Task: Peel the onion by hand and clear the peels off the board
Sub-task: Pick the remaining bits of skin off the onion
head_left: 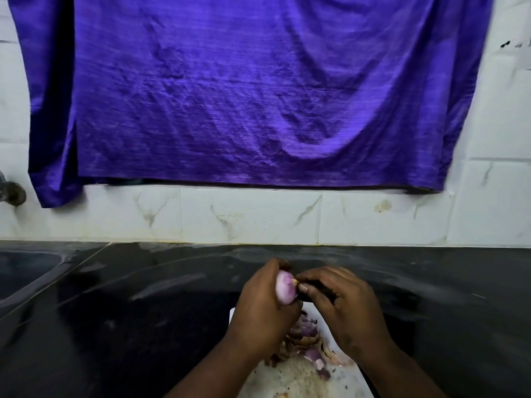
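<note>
My left hand (263, 308) grips a pale purple onion (284, 288), held above a white cutting board (290, 374). My right hand (342, 303) is beside it, thumb and fingertips pinching the papery bit at the onion's tip. A dark object shows under the right hand's fingers; I cannot tell what it is. A heap of purple and brown onion peels (307, 340) lies on the board under both hands, partly hidden by my wrists.
The board rests on a black stone counter (143, 311) backed by white marbled tiles (250, 216). A purple cloth (244, 90) hangs on the wall. A sink basin (26, 271) and a tap (11, 192) are at the far left.
</note>
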Tool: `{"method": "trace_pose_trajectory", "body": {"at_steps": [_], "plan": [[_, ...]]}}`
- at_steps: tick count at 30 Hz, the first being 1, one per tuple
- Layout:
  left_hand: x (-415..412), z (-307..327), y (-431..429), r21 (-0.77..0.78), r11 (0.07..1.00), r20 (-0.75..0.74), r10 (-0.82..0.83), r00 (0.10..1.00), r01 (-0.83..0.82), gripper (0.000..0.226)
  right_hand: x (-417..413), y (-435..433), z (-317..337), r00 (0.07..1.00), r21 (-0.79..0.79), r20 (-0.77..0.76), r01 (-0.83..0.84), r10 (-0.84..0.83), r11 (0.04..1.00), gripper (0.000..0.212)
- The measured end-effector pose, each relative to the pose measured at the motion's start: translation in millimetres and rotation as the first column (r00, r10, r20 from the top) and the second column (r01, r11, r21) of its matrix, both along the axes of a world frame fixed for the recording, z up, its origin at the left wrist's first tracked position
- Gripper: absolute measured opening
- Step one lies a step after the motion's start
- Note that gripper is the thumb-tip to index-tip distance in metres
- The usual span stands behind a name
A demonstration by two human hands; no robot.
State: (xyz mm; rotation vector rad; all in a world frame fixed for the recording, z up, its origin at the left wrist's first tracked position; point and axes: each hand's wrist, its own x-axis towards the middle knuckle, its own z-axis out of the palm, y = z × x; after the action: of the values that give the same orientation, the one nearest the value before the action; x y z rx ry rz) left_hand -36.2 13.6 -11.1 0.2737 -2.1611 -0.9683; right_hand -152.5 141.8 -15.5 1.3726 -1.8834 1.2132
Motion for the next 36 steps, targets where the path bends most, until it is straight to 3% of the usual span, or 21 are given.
{"method": "trace_pose_trajectory", "body": {"at_steps": [3,5,7,10,12,18,22,28,36], "plan": [[2.0,1.9,0.5,0.098,0.994,0.069,-0.051,0.996,0.044,0.051,1.3,0.2,-0.6,0.999,-0.008,-0.023,0.031,-0.031,0.999,0.012],[1.9,4.8,3.2,0.278,0.956,0.08,-0.117,0.99,0.09,0.042,-0.2,0.7,-1.6,0.999,-0.015,-0.017,0.049,-0.049,0.999,0.009],[1.1,8.3,6.0,0.522,0.841,0.053,-0.199,0.979,0.143,0.028,-1.8,1.2,-1.7,0.996,-0.019,-0.005,0.086,-0.086,0.996,0.009],[1.0,14.1,10.2,0.824,0.544,-0.037,-0.222,0.974,0.156,0.024,-2.5,1.6,-1.0,0.993,-0.03,0.008,0.115,-0.114,0.993,0.01],[1.4,16.0,10.3,0.885,0.428,-0.08,-0.246,0.966,0.183,0.042,-1.1,0.9,-1.1,0.991,-0.041,-0.008,0.131,-0.131,0.991,0.011],[3.3,18.7,6.4,0.88,0.366,-0.151,-0.391,0.908,0.304,0.052,-1.1,0.3,-1.0,0.987,-0.087,-0.009,0.159,-0.16,0.984,0.011],[1.2,16.7,3.5,0.871,0.377,-0.179,-0.357,0.917,0.316,0.046,-2.6,2.7,-0.1,0.984,-0.055,-0.023,0.177,-0.178,0.983,0.009],[1.8,14.3,0.3,0.767,0.585,-0.114,-0.28,0.953,0.263,0.028,-4.7,2.7,0.5,0.978,0.023,-0.089,0.191,-0.189,0.981,0.015],[-1.3,8.3,-2.2,0.702,0.663,-0.12,-0.247,0.961,0.259,0.025,-1.8,4.0,4.9,0.977,0.112,-0.149,0.172,-0.155,0.979,0.016]]}}
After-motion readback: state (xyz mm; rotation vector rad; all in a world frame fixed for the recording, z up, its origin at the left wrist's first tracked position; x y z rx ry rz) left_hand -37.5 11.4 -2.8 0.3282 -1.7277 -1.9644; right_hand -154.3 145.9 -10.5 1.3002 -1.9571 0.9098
